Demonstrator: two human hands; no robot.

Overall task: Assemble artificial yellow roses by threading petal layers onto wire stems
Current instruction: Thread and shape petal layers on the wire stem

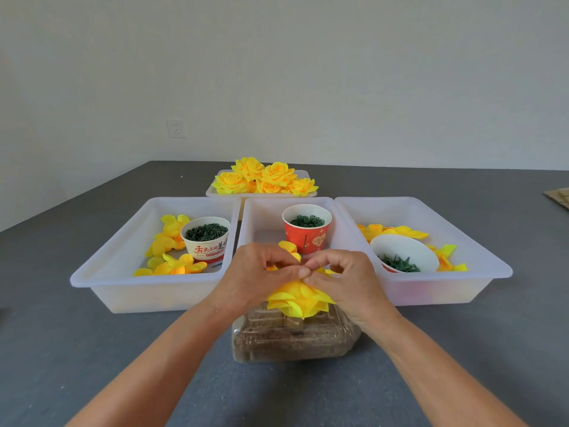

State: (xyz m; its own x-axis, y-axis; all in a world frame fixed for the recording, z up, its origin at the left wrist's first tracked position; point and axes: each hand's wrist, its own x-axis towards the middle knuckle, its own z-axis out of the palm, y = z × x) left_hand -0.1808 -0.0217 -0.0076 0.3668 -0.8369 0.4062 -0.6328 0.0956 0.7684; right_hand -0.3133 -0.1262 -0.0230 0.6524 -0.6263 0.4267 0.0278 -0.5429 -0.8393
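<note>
Both hands pinch at the same spot. Our left hand (pixel 261 272) and our right hand (pixel 341 277) meet fingertip to fingertip at the thin green wire stem (pixel 304 246), which pokes straight up between them. The fingers are curled in tight, so the grip is narrow. We think they are pushing a petal layer down the wire, but the fingers hide the very spot.

Under our hands hangs the yellow rose (pixel 297 298) we are making. It faces down, so the wire points up and new layers can slide on from the top. It sits just above a clear plastic box (pixel 292 340), which seems to work as a stand.

We keep the parts near, so we can reach them fast. The left tray (pixel 107 269) holds loose petals (pixel 169 241) and a white cup (pixel 206 241) of green bits. The middle tray (pixel 255 217) holds a red cup (pixel 306 229) of green rings. The right tray (pixel 480 257) holds more petals and a white bowl (pixel 403 252) with green leafy pieces.

Far back, the finished roses (pixel 264 178) rest in their own tray, away from our busy hands.
</note>
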